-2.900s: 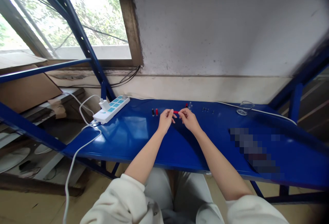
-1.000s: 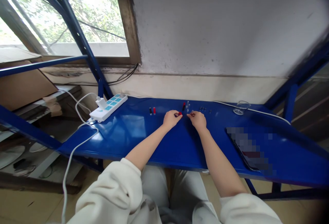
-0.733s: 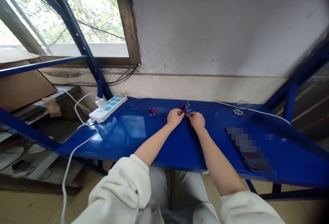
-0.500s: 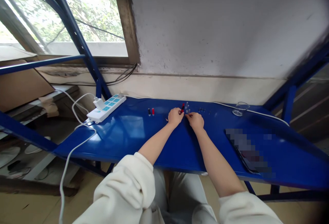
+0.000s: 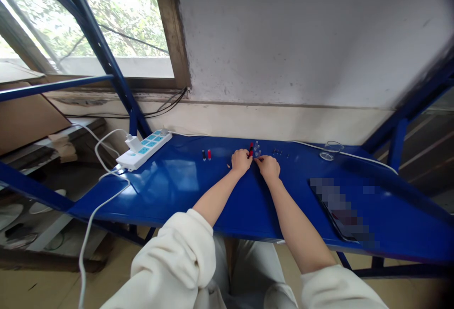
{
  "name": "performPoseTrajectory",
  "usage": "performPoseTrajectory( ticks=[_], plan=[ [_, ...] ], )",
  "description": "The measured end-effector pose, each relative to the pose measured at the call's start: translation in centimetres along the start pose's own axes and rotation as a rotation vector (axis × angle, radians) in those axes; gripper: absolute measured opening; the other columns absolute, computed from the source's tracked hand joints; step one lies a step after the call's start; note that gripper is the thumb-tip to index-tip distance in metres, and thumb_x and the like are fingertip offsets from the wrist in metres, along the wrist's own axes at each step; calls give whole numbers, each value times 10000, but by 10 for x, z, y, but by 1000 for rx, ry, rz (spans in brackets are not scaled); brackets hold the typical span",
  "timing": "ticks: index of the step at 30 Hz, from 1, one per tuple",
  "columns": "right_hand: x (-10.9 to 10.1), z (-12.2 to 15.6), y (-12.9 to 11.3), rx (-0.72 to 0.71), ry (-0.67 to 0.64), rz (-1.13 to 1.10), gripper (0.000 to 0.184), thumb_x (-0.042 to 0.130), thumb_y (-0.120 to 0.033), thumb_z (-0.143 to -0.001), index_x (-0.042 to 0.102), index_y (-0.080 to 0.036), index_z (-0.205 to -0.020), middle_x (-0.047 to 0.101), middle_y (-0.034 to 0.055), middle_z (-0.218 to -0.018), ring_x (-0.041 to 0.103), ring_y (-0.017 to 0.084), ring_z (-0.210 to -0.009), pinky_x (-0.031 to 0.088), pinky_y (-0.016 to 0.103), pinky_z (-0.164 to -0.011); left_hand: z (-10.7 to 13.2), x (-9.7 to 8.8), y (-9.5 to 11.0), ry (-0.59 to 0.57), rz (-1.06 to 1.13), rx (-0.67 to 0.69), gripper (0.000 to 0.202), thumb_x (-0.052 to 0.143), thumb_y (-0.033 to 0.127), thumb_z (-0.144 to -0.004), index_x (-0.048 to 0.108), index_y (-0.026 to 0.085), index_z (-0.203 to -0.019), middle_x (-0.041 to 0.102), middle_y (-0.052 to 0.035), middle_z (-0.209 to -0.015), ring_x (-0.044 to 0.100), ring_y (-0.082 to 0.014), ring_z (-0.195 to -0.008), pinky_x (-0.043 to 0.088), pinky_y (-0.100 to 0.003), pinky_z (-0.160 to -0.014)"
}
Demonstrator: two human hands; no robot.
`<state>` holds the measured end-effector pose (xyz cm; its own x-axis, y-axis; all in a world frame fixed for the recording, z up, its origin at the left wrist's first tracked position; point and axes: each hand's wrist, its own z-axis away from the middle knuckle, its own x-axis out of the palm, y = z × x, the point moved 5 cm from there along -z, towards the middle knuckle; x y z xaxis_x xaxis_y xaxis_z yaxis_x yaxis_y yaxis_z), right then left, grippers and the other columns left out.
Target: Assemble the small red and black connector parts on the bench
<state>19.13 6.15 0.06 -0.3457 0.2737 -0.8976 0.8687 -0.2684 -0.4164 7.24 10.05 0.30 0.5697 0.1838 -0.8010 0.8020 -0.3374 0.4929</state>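
Observation:
My left hand is closed in a pinch over the blue tabletop. What its fingertips hold is too small to make out. Just beyond them a small red-and-black piece shows, and whether it is held or standing I cannot tell. Close on the right, my right hand also pinches, its fingertips pointing at the left ones; anything in them is hidden. Several small clear pieces stand behind the gap between the hands. Off to the left are a small black cylinder and a red cylinder, both upright.
Several tiny dark parts lie right of the hands. Farther right are a clear round dish and a dark flat object, partly pixelated. A white power strip with cables sits at the left end. A wall rises behind.
The view has shifted slightly. Both hands stay close together in almost the same place, with only slight finger movement.

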Motion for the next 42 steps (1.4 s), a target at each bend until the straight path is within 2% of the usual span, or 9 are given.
performPoseTrajectory(
  ticks=[9, 14, 20, 23, 27, 31, 37, 42],
  plan=[
    [-2, 3, -3, 14, -13, 59, 320, 463, -438, -810, 657, -233, -962, 657, 92, -889, 614, 217, -825, 430, 273, -650, 0, 2, -1, -15, -90, -41, 181, 529, 312, -758, 647, 191, -823, 624, -61, -878, 532, -197, -901, 414, -291, -764],
    [-3, 4, -5, 3, -26, 81, 319, 455, -427, -819, 636, -222, -983, 652, 92, -896, 614, 221, -830, 434, 275, -646, 3, -3, -2, -76, -113, -43, 232, 528, 346, -759, 629, 185, -892, 611, -70, -930, 517, -214, -954, 411, -303, -788],
    [-7, 11, -12, -68, -50, 135, 288, 451, -336, -830, 607, -150, -984, 627, 130, -945, 608, 231, -850, 442, 289, -656, 23, -29, -8, -91, -155, 96, 308, 483, 281, -791, 538, 145, -1062, 586, -109, -1019, 503, -233, -997, 398, -324, -837],
    [-12, 17, -15, -67, -69, 166, 276, 458, -320, -824, 623, -118, -917, 624, 154, -924, 607, 247, -852, 441, 294, -653, 35, -45, -16, -91, -142, 100, 367, 475, 285, -799, 484, 140, -1136, 583, -123, -1030, 510, -244, -1000, 406, -317, -819],
    [-21, 24, -18, -47, -82, 122, 314, 432, -359, -833, 648, -132, -855, 642, 148, -829, 618, 231, -782, 431, 283, -616, 47, -67, -27, -35, -80, 18, 409, 414, 312, -839, 394, 172, -1223, 601, -103, -964, 555, -217, -936, 431, -272, -733],
    [-25, 27, -22, -79, -36, 71, 334, 391, -367, -845, 657, -166, -821, 644, 125, -782, 616, 212, -722, 406, 272, -593, 55, -85, -37, 25, -123, -91, 435, 374, 311, -856, 328, 194, -1273, 608, -104, -950, 599, -211, -843, 434, -273, -695],
    [-25, 34, -36, -248, 20, -3, 347, 362, -389, -852, 637, -196, -766, 628, 69, -676, 587, 178, -617, 330, 233, -502, 57, -93, -55, 39, -187, -265, 567, 394, 319, -840, 189, 167, -1346, 627, -134, -900, 619, -261, -803, 437, -320, -690],
    [-23, 41, -50, -438, -15, -45, 377, 343, -400, -855, 621, -197, -701, 588, 41, -588, 556, 154, -563, 303, 229, -484, 57, -96, -64, 55, -203, -353, 578, 371, 321, -848, 161, 142, -1355, 631, -164, -891, 619, -274, -816, 437, -331, -699]
  ],
)
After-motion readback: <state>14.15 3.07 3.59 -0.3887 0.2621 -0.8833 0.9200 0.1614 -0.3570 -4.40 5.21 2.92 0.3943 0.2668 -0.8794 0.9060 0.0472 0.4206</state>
